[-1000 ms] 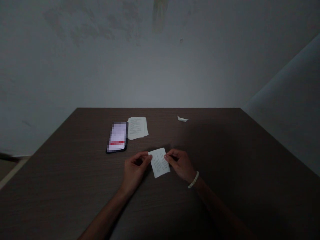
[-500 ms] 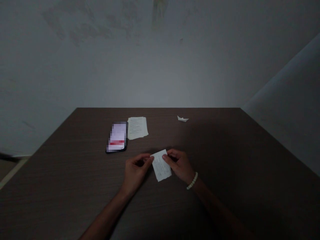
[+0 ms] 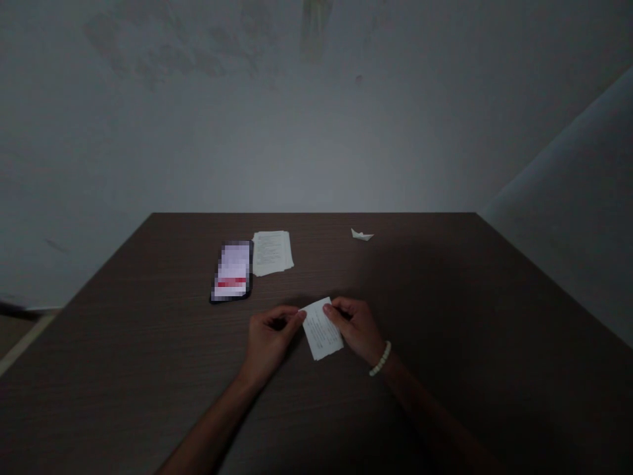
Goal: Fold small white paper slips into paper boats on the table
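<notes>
A small sheet of printed paper [image 3: 322,333] is held between my two hands, tilted, its text facing me. At its upper left corner, my left hand [image 3: 271,336] pinches it between thumb and fingers. My right hand [image 3: 357,328], with a pale beaded bracelet [image 3: 380,359] at the wrist, grips its upper right edge, the thumb lying on the printed face. Whether the paper is folded I cannot tell for certain. The fingers behind the sheet are partly hidden.
A phone [image 3: 232,272] with a lit, blurred screen lies on the dark wooden table [image 3: 148,369]. Beside it is a stack of printed paper sheets [image 3: 271,253]. Farther right, near the back edge, sits a small folded paper boat [image 3: 362,235]. A wall [image 3: 316,145] rises behind.
The paper has shifted very slightly to the right and turned a little between my fingers. Both hands keep their grip, and the other things have not moved.
</notes>
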{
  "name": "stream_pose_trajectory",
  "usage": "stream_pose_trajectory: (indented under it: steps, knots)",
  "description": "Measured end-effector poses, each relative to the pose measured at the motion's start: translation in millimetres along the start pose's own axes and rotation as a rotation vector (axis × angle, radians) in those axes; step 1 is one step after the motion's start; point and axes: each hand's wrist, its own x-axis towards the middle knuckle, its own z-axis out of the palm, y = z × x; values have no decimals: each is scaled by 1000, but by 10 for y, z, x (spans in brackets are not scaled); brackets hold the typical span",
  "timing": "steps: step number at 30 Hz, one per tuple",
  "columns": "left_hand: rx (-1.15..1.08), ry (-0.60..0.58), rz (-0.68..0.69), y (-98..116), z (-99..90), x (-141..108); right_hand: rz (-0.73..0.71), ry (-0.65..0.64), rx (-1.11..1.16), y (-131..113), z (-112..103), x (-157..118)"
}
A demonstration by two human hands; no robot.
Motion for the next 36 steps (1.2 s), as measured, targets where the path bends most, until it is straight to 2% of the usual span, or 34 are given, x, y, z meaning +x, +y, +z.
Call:
stream_pose_trajectory:
  steps: [6, 22, 28, 36]
  knots:
    - [-3, -47, -32, 0, 5, -10, -37, 93, -41, 23, -14, 21]
    - [-20, -89, -22, -79, -2, 31, -51, 102, -101, 70, -41, 46]
    - [198, -104, 79, -112, -23, 41, -106, 80, -263, 94, -65, 43]
    - [593, -93, 363, -148, -75, 128, -267, 57, -580, 82, -60, 92]
